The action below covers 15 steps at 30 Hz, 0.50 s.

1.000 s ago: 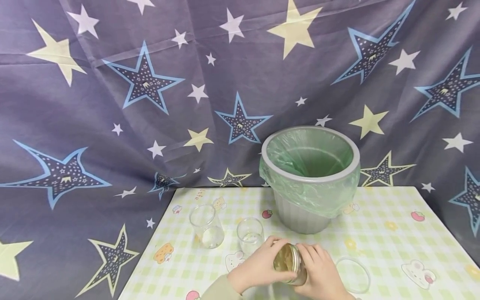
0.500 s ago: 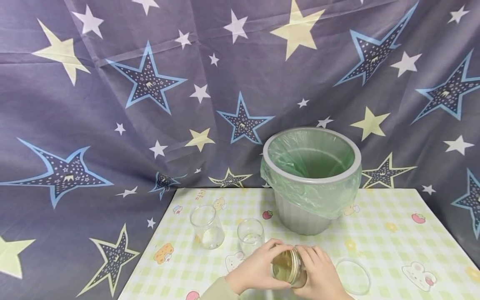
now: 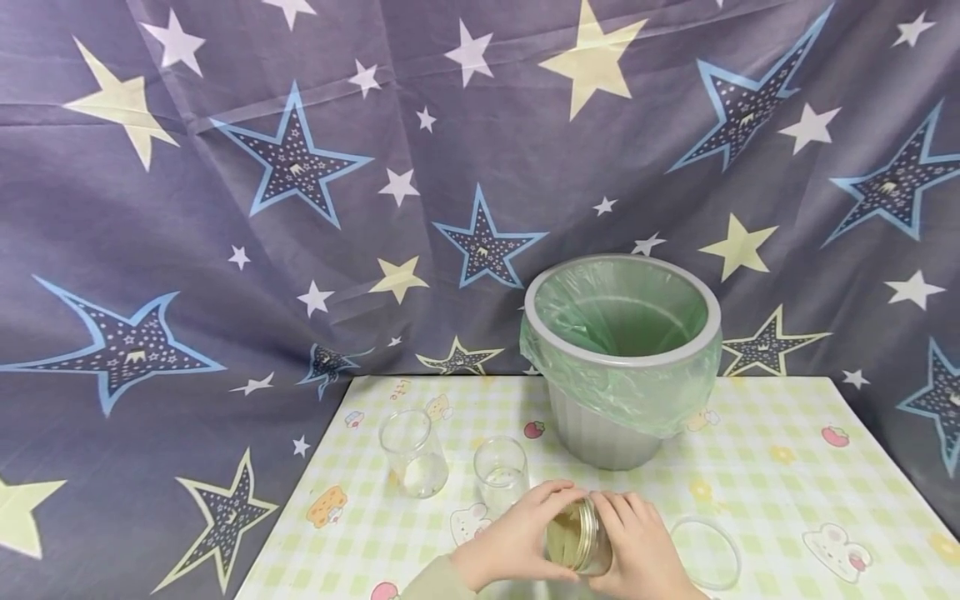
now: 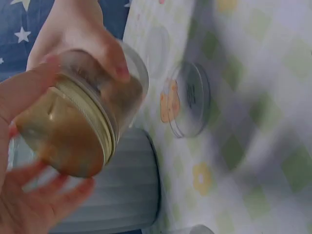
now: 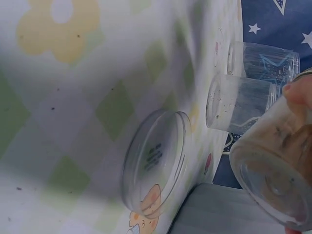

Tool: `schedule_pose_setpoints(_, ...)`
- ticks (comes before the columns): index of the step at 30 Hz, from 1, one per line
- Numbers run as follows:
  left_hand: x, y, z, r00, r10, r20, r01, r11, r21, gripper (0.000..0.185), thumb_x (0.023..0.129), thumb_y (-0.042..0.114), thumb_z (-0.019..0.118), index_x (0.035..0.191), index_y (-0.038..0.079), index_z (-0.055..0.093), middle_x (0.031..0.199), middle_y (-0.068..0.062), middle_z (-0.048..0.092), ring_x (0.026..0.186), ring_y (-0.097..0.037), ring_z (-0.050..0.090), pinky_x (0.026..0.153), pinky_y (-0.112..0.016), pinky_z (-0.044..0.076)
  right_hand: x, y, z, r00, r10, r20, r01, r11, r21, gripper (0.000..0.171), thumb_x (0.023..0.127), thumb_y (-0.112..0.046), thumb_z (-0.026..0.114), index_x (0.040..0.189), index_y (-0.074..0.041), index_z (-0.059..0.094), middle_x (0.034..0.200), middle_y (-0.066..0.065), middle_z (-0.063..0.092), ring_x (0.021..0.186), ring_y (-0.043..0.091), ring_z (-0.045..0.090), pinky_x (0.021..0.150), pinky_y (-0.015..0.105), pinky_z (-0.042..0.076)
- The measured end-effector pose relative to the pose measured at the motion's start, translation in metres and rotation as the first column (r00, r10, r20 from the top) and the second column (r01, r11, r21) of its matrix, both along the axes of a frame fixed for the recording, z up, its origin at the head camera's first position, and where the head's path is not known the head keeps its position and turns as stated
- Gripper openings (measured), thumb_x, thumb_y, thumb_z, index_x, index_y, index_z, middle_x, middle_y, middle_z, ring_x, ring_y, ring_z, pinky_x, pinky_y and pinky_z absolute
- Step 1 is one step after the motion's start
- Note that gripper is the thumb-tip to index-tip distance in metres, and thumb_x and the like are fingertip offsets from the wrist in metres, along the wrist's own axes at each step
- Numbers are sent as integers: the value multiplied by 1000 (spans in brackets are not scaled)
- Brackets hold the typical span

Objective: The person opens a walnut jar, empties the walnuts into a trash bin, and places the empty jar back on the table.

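Note:
A clear jar (image 3: 600, 552) with a gold metal lid (image 3: 566, 533) is held tilted between both hands near the table's front, lid toward the left. My left hand (image 3: 517, 533) holds the lid, thumb below and fingers above; in the left wrist view its fingers are blurred, spread round the lid's edge. My right hand (image 3: 641, 550) grips the jar's body. In the right wrist view, the jar's base (image 5: 273, 190) faces the camera with a few fingertips beside it. A brownish tint shows through the glass; its contents are unclear.
Two clear open containers, a taller one (image 3: 414, 458) and a shorter one (image 3: 501, 475), stand left of the hands. A clear round lid (image 3: 738, 554) lies flat at the right. Behind stands a grey bin (image 3: 607, 437) with a green liner (image 3: 637, 396), on a checked tablecloth (image 3: 780, 500).
The left thumb has slid down and back along the lid, and more of the lid's gold face shows. The right hand and jar stay almost in place.

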<state>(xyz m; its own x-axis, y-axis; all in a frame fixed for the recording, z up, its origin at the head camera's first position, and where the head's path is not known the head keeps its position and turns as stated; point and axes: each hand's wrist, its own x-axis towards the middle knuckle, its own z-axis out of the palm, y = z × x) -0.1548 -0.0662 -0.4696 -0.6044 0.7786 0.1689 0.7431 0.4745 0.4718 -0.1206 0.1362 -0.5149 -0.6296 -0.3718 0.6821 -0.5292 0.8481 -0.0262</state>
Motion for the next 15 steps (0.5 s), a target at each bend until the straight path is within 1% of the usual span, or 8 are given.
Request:
schedule_pose_setpoints(2, -1, -3, 0, 995, -76, -65, 76, 997, 0, 88, 69, 31, 82, 143, 15, 36, 145, -11, 38, 130, -28, 43, 98, -39, 48, 0, 0, 0, 1000, 0, 10, 0, 1000, 4, 99, 28, -50, 88, 111, -2, 59, 102, 3, 63, 87, 12, 52, 68, 35, 52)
schedule_pose_setpoints(4, -2, -6, -1, 988, -111, -105, 112, 994, 1, 87, 68, 27, 83, 142, 17, 38, 145, -10, 37, 132, -28, 41, 100, -39, 46, 0, 1, -1, 1000, 2, 19, -2, 1000, 1, 99, 29, -49, 88, 111, -3, 60, 103, 4, 63, 88, 12, 52, 69, 35, 52)
schedule_pose_setpoints(7, -3, -6, -3, 982, -112, -149, 116, 993, 21, 84, 68, 27, 84, 140, 18, 42, 143, -8, 40, 130, -25, 43, 101, -36, 46, -1, 0, -1, 1000, 5, 24, -5, 1000, -7, 99, 29, -49, 88, 111, -3, 59, 103, 3, 63, 88, 12, 52, 69, 34, 52)
schedule_pose_setpoints(10, -4, -5, -5, 982, -80, -170, 91, 994, 54, 82, 68, 29, 85, 138, 17, 44, 138, -6, 46, 124, -21, 49, 99, -31, 47, -1, 0, -1, 1000, 9, 7, -9, 1000, -15, 99, 28, -48, 89, 112, -4, 59, 103, 3, 63, 88, 12, 52, 68, 34, 52)
schedule_pose_setpoints(12, -4, -3, -6, 991, -36, -125, 49, 994, 101, 79, 69, 29, 84, 137, 15, 45, 133, -4, 50, 118, -16, 52, 96, -25, 48, -2, -1, -1, 1000, 5, -13, -5, 1000, -21, 99, 28, -47, 88, 111, -4, 59, 102, 3, 63, 87, 12, 52, 67, 33, 51)
schedule_pose_setpoints(13, -4, -2, -6, 996, -1, -90, 12, 992, 123, 77, 70, 31, 83, 136, 15, 46, 131, -3, 52, 115, -14, 54, 93, -21, 48, -3, -1, -1, 1000, 3, -22, -4, 1000, -24, 99, 27, -47, 88, 111, -4, 59, 101, 3, 63, 87, 13, 52, 67, 33, 51)
schedule_pose_setpoints(14, -3, -1, -7, 998, 37, -42, -31, 989, 143, 75, 71, 32, 82, 135, 14, 47, 128, -2, 54, 111, -12, 55, 88, -19, 50, -3, -1, -1, 1000, 1, -30, -2, 1000, -27, 99, 27, -47, 88, 111, -3, 59, 101, 4, 63, 87, 13, 53, 67, 33, 51)
schedule_pose_setpoints(15, -2, 1, -7, 996, 83, 14, -84, 983, 163, 71, 73, 34, 80, 133, 13, 49, 125, -2, 57, 107, -10, 57, 84, -18, 50, -4, -2, -1, 999, 0, -34, -1, 1000, -31, 98, 28, -46, 88, 111, -3, 59, 101, 4, 63, 87, 14, 53, 67, 34, 51)
